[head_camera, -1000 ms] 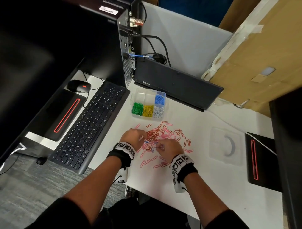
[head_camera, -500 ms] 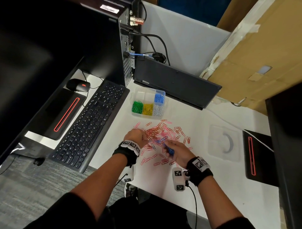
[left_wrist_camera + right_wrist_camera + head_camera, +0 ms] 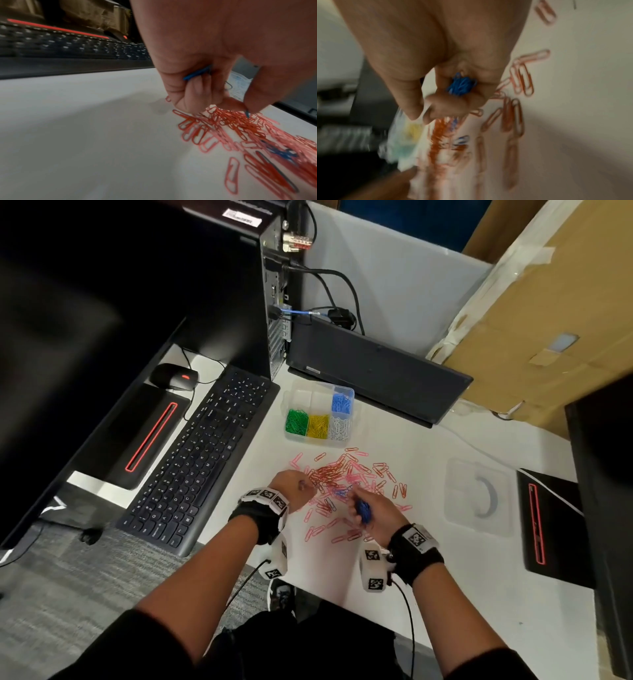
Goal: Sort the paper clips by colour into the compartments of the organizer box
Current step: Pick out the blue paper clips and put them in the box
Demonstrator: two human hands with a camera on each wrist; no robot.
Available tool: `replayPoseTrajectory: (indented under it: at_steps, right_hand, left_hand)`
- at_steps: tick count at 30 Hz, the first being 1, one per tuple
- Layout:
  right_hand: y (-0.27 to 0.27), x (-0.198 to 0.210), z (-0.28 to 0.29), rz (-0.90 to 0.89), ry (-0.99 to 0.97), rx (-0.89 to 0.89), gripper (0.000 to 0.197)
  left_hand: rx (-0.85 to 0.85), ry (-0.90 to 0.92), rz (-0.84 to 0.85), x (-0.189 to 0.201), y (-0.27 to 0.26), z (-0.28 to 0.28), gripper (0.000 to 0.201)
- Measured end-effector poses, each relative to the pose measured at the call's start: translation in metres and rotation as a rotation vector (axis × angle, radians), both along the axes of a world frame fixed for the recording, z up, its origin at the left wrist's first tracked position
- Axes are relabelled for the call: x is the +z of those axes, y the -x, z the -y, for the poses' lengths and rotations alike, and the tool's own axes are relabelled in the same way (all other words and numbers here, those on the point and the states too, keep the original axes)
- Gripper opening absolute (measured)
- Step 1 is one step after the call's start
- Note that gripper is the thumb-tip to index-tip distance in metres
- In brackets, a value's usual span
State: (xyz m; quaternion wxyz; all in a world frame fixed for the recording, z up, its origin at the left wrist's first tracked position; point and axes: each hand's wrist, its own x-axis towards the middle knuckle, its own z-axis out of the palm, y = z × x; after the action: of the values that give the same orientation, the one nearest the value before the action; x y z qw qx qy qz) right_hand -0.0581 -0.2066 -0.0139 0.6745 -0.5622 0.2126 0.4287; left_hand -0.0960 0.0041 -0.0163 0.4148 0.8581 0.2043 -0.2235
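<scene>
- Holding a small bunch of blue clips (image 3: 462,85) in my right hand (image 3: 376,510), I have my fingers (image 3: 447,106) curled round them against the palm, just right of centre in the head view.
- My left hand (image 3: 291,489) sits left of it at the edge of the red and pink pile (image 3: 342,477); its curled fingers (image 3: 192,94) trap a blue clip (image 3: 197,74), and my thumb and fingertip pinch another blue clip end (image 3: 247,114) right over the pile.
- A few loose blue clips (image 3: 339,492) lie in the pile between my two hands, touching the red ones.
- The organizer box (image 3: 301,392) stands above the pile in the frame's middle: green (image 3: 296,422), yellow (image 3: 318,426) and white (image 3: 339,428) clips along its nearer row, blue (image 3: 342,404) in the far right compartment.
- A black keyboard (image 3: 202,453) lies to the left.
</scene>
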Motion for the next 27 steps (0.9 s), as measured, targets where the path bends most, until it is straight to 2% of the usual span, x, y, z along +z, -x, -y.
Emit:
replayPoseTrajectory:
  at_steps: [2, 3, 4, 7, 10, 14, 18, 19, 21, 23, 25, 27]
  right_hand:
    - [0.003, -0.001, -0.005, 0.388, 0.430, 0.329, 0.020]
    - [0.003, -0.004, -0.007, 0.538, 0.574, 0.436, 0.017]
    - [0.004, -0.005, -0.011, 0.616, 0.631, 0.497, 0.016]
    - [0.006, -0.013, -0.024, 0.704, 0.723, 0.583, 0.024]
    - [0.004, -0.015, -0.032, 0.747, 0.784, 0.618, 0.023]
    - [0.002, -0.020, -0.034, 0.698, 0.751, 0.729, 0.017]
    - [0.001, -0.012, -0.022, 0.648, 0.611, 0.679, 0.020]
    - [0.000, -0.010, -0.017, 0.562, 0.528, 0.615, 0.020]
    - [0.003, -0.006, -0.007, 0.259, 0.257, 0.367, 0.012]
    - [0.005, -0.003, 0.004, 0.005, 0.014, 0.140, 0.007]
    - [0.007, -0.002, 0.014, -0.093, -0.097, 0.029, 0.013]
    - [0.005, -0.006, 0.023, -0.118, -0.123, -0.043, 0.017]
  left_hand:
    - [0.020, 0.021, -0.026, -0.002, 0.003, -0.003, 0.023]
    - [0.041, 0.038, -0.031, -0.003, 0.005, -0.003, 0.025]
    - [0.062, 0.053, -0.030, -0.003, 0.007, -0.004, 0.026]
    - [0.031, 0.029, -0.009, -0.006, 0.012, -0.004, 0.030]
    - [-0.003, 0.028, 0.067, -0.012, 0.015, -0.004, 0.030]
    - [0.013, 0.109, 0.080, -0.019, 0.016, 0.002, 0.021]
    - [0.043, 0.236, 0.075, -0.024, 0.015, 0.010, 0.011]
    - [0.057, 0.288, 0.085, -0.029, 0.014, 0.011, 0.014]
    - [0.095, 0.366, 0.105, -0.031, 0.011, 0.014, 0.027]
    - [0.123, 0.343, 0.133, -0.031, 0.004, 0.018, 0.032]
    - [0.129, 0.246, 0.182, -0.023, -0.003, 0.025, 0.038]
    - [0.059, 0.121, 0.219, -0.015, -0.009, 0.030, 0.032]
